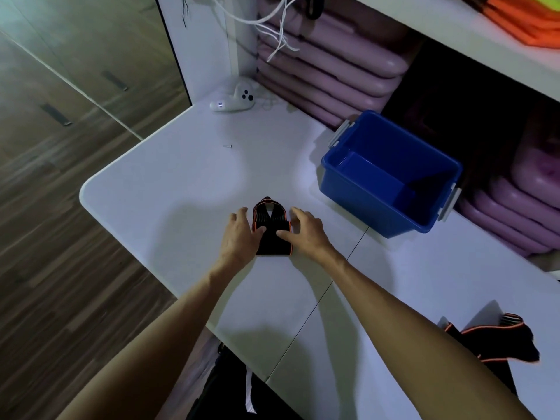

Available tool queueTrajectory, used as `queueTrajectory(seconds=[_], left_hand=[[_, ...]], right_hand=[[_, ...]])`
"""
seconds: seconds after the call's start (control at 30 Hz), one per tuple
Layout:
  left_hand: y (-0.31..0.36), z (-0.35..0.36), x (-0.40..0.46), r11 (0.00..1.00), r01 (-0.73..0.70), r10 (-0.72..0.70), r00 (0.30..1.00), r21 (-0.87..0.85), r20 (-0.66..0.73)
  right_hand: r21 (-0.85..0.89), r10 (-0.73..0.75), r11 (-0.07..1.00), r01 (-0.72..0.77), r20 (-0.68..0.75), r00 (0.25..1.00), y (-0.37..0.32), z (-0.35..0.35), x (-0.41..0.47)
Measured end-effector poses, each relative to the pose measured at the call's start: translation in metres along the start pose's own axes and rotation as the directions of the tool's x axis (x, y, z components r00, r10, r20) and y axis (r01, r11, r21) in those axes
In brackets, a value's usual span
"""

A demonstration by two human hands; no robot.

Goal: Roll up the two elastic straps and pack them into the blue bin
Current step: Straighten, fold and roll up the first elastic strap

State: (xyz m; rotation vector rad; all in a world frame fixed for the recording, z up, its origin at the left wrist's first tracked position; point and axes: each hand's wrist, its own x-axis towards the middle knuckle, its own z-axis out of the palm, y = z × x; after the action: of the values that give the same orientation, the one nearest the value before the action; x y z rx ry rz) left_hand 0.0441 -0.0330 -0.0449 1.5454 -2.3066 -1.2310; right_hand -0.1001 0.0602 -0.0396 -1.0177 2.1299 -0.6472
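Note:
A black elastic strap with orange edges [270, 219] lies folded on the white table [169, 189], straight ahead of me. My left hand [239, 234] rests against its left side and my right hand [306, 230] against its right side, both thumbs pressing on top of it. A second black and orange strap [500, 338] lies loose and crumpled near the table's right front edge, untouched. The blue bin [357, 189] stands to the right of the first strap, open, with nothing visible inside.
White power strip [231, 100] with cords sits at the table's far corner. A tiny screw [227, 146] lies mid-table. Stacked purple mats [327, 65] fill the shelf behind the bin. The table's rounded left edge drops to wood floor.

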Motion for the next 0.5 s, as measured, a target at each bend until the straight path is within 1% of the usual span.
queueTrajectory(seconds=[0.03, 0.13, 0.23, 0.3, 0.37, 0.4, 0.47, 0.5], left_hand=[[0.001, -0.001, 0.003, 0.999, 0.019, -0.018, 0.999, -0.034, 0.035], [0.002, -0.004, 0.013, 0.995, 0.079, -0.07, 0.989, -0.058, 0.132], [0.002, -0.01, 0.013, 0.986, 0.081, -0.045, 0.97, -0.146, 0.238], [0.004, -0.015, 0.013, 0.988, 0.007, 0.037, 0.958, -0.153, 0.283], [0.009, -0.017, 0.015, 0.985, -0.123, 0.153, 0.949, -0.124, 0.276], [0.012, -0.016, 0.018, 0.974, -0.199, 0.22, 0.937, -0.104, 0.271], [0.02, -0.012, 0.02, 0.949, -0.302, 0.314, 0.913, -0.088, 0.258], [0.026, -0.01, 0.019, 0.93, -0.355, 0.367, 0.899, -0.093, 0.238]], right_hand=[[0.023, -0.001, 1.0, 0.0, 0.032, 0.999, -0.001, -0.001, 0.003], [0.071, 0.015, 0.997, -0.023, 0.11, 0.994, 0.0, -0.005, 0.006], [0.104, 0.032, 0.993, -0.047, 0.142, 0.989, 0.004, -0.007, 0.0], [0.154, 0.017, 0.987, -0.04, 0.145, 0.989, 0.006, -0.01, -0.007], [0.2, 0.003, 0.979, -0.025, 0.111, 0.994, 0.01, -0.013, -0.015], [0.224, 0.001, 0.974, -0.018, 0.074, 0.997, 0.011, -0.015, -0.02], [0.277, 0.002, 0.961, 0.004, -0.019, 1.0, 0.014, -0.018, -0.031], [0.266, -0.002, 0.964, 0.022, -0.073, 0.997, 0.017, -0.018, -0.035]])
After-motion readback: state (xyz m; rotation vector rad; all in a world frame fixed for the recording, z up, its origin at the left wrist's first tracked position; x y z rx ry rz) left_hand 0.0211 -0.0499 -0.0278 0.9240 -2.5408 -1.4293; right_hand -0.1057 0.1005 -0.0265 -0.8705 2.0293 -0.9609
